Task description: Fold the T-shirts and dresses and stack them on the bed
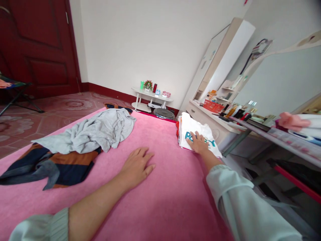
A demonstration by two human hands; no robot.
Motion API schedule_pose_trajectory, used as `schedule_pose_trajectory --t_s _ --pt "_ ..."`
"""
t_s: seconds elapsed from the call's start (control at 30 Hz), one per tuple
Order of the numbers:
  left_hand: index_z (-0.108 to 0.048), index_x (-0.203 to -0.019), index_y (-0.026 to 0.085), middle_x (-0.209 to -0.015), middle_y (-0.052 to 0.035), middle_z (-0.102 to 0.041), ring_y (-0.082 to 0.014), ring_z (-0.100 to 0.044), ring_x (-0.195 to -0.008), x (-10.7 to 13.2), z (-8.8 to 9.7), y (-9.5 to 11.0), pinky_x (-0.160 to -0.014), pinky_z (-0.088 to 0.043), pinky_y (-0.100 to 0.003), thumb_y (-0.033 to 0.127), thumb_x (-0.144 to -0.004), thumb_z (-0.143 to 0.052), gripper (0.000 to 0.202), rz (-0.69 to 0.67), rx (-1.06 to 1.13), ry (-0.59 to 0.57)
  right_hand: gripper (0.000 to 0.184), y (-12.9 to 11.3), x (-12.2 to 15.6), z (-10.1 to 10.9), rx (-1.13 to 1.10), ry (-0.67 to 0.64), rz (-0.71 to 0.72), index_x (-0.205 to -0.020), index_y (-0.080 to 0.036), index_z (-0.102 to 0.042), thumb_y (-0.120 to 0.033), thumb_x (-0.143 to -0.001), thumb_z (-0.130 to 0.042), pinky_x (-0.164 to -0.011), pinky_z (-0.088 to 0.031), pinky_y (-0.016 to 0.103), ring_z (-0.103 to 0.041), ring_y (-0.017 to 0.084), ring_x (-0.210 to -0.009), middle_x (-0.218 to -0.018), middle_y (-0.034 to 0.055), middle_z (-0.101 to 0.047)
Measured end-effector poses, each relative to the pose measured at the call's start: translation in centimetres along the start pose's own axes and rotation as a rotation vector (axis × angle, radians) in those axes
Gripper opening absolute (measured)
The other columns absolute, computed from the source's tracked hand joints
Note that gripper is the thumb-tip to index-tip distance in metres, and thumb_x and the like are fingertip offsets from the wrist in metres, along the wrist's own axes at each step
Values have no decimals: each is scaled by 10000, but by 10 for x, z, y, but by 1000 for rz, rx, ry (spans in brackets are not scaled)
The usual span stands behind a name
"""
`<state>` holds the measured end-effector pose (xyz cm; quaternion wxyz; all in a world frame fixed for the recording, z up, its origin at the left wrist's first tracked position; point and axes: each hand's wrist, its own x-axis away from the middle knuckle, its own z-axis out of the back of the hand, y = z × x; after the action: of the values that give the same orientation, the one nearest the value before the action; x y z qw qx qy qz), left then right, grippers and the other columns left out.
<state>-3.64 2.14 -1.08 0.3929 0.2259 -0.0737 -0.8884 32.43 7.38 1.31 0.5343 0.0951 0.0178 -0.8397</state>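
Observation:
My right hand lies flat, fingers spread, on a folded white T-shirt with teal lettering. That shirt tops a stack of folded clothes at the right edge of a pink-covered bed; a bit of red cloth shows at the stack's left side. Palm down near the middle of the pink cover, my left hand has its fingers apart and holds nothing. To its left lies a crumpled light grey garment. It partly covers a navy, brown and grey garment.
A low white stand with small items is against the far wall. On the right, a dressing table carries a red basket and bottles, beside a metal-framed table. A folding stool stands left, before the dark red door.

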Motion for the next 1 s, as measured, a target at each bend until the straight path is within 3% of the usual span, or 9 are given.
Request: schedule_pose_trajectory --t_s 0.13,0.27,0.43,0.57,0.7,0.8,0.9,1.0 --pt "-523 -1279 231 -1340 -114 -466 -270 -416 -1221 1 1 1 -1023 -330 -438 472 -886 -421 472 -1 7 2 659 -8 14 6 -25 -52 -49 -1471 -299 -158 -592 -883 -214 -1011 -182 663 -54 369 -1395 -1558 45 -29" --pt "-528 -1271 244 -1337 -104 -473 -261 -423 -1221 3 2 2 -1021 -335 -433 474 -883 -428 462 2 9 11 727 -39 53 10 -39 -52 -58 -1474 -208 -177 -563 -861 -343 -1053 -127 609 17 367 -1397 -1553 108 -6" --pt "-523 -1283 242 -1346 -106 -475 -256 -427 -1230 5 5 2 -1034 -327 -424 486 -884 -426 478 -11 1 13 759 -109 125 22 -231 -110 34 -1460 -156 -188 -482 -829 -457 -1022 -257 553 -144 341 -1384 -1521 179 -148" --pt "-510 -1305 224 -1380 -110 -455 -251 -421 -1249 10 7 0 -1053 -312 -405 480 -895 -410 494 -45 -22 -8 624 -150 177 32 -311 -141 168 -1424 -148 -299 -395 -861 -404 -1038 -238 549 -230 323 -1356 -1484 159 -277" --pt "-515 -1302 200 -1381 -115 -461 -246 -430 -1248 16 12 0 -1042 -326 -378 451 -903 -404 484 -76 -52 -14 509 -158 198 32 -306 -53 231 -1364 -156 -416 -346 -898 -340 -1052 -202 546 -236 316 -1355 -1470 138 -319" --pt "-580 -1216 211 -1245 -107 -574 -244 -518 -1138 16 26 -2 -1001 -359 -377 407 -871 -468 413 -29 -104 -3 498 -152 198 30 -326 -11 257 -1352 -174 -440 -364 -899 -352 -1053 -210 533 -262 312 -1345 -1452 126 -357" --pt "-592 -1171 179 -1144 -141 -606 -288 -509 -1122 15 51 -16 -1038 -275 -474 321 -864 -454 365 121 -203 108 500 -146 194 28 -357 -18 279 -1343 -194 -459 -393 -891 -379 -1062 -217 502 -276 301 -1342 -1450 115 -365" --pt "-506 -1268 162 -1264 -178 -521 -355 -359 -1258 19 80 -44 -1067 -137 -557 349 -815 -516 490 375 -361 253 499 -143 190 26 -383 -20 297 -1332 -200 -478 -404 -882 -405 -1074 -223 451 -293 278 -1339 -1444 108 -378"
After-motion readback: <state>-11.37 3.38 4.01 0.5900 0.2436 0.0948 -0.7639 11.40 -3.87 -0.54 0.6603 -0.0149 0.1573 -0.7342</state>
